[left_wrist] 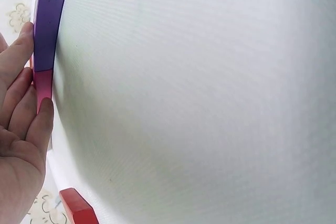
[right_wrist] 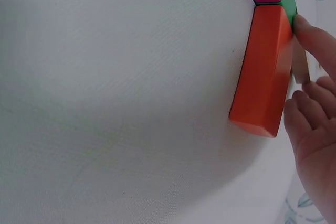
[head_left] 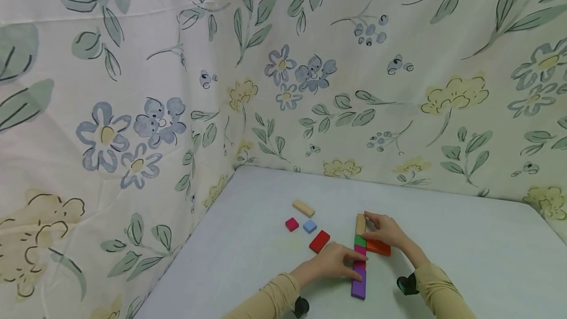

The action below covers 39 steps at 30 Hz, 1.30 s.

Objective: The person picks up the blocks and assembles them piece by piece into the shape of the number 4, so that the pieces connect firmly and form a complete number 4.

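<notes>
A straight row of blocks runs away from me on the table: a purple block (head_left: 358,289), pinkish-red blocks (head_left: 360,249), a green block (head_left: 360,240) and a natural wood block (head_left: 361,223) at the far end. My left hand (head_left: 333,260) rests over the purple and pink part, fingers extended across it, thumb touching the purple block. With thumb and fingertips at its two ends, my right hand (head_left: 388,230) holds the wood block. Beside the green block, an orange block (right_wrist: 260,72) sticks out to the right, touching the row.
Left of the row lie a red block (head_left: 319,241), a small blue block (head_left: 309,226), a small crimson block (head_left: 292,224) and another wood block (head_left: 303,208). Floral cloth (head_left: 336,127) hangs behind and left of the white table (head_left: 248,220).
</notes>
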Motion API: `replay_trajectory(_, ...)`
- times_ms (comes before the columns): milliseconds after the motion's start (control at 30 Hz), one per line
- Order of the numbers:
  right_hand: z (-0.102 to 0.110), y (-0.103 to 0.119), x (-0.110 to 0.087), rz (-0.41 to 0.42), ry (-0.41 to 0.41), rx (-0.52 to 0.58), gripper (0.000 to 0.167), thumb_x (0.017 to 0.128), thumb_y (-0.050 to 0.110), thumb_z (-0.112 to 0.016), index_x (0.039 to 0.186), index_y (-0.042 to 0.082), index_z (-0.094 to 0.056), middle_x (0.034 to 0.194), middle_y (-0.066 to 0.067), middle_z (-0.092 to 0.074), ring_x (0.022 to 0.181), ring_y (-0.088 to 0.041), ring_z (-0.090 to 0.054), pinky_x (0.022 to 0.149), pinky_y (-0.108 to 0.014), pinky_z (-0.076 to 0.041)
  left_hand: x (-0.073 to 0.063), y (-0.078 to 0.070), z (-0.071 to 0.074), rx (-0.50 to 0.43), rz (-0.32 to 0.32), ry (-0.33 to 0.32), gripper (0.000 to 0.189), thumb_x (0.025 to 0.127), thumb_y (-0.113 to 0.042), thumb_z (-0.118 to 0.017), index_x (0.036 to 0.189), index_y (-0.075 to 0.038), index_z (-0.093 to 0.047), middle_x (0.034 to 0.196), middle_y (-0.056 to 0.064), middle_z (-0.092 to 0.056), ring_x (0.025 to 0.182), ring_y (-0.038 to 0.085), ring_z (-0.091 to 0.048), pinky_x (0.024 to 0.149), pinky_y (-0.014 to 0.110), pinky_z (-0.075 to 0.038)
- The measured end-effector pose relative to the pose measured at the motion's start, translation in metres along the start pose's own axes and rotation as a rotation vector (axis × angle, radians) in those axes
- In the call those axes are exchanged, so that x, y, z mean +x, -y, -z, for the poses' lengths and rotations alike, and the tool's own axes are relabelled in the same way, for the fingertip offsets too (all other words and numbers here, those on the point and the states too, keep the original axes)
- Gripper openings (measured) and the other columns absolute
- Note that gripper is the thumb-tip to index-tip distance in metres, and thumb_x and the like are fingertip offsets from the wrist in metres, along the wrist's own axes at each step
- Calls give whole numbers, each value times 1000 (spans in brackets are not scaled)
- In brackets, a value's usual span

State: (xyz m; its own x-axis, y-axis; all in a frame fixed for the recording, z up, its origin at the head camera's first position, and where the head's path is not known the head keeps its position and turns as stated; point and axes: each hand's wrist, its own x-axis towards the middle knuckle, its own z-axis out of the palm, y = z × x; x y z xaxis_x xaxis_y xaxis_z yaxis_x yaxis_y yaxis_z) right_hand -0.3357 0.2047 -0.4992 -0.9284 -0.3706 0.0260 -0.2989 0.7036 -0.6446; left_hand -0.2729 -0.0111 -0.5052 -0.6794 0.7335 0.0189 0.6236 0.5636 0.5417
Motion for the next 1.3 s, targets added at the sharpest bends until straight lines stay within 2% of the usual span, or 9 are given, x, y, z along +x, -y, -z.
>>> replay_trajectory(167, 0, 0, 0, -25, 10, -16, 74, 78, 26, -77, 134, -10, -45, 133, -32, -50, 120, -46, -51, 95, -54, -46, 0, -1, 1, -3, -2, -2, 45, 82, -35, -72, 126, -26, -63, 121, -11, -66, 81, -6, -50, 66, 6, -39)
replay_trajectory(367, 0, -1, -1, -20, 12, 5, 72, 78, 23, -77, 134, -11, -45, 133, -32, -49, 122, -47, -49, 96, -54, -45, 1, -1, 1, 13, -4, -2, 46, 82, -36, -72, 125, -26, -63, 121, -11, -66, 87, -9, -53, 73, 5, -40)
replay_trajectory(867, 0, -1, -2, -17, 31, 40, 71, 80, 21, -75, 135, -11, -43, 136, -32, -46, 124, -47, -46, 98, -53, -44, 2, -1, -1, 23, 0, -3, 46, 82, -37, -72, 125, -27, -63, 121, -12, -66, 98, -9, -57, 77, 5, -41)
replay_trajectory(1300, -1, -1, -3, -28, 2, 44, 71, 83, 25, -73, 138, -8, -42, 137, -31, -46, 122, -47, -48, 94, -53, -46, 2, -1, 0, -2, 16, 8, 46, 82, -36, -73, 125, -27, -63, 121, -12, -66, 85, -9, -51, 69, 6, -39)
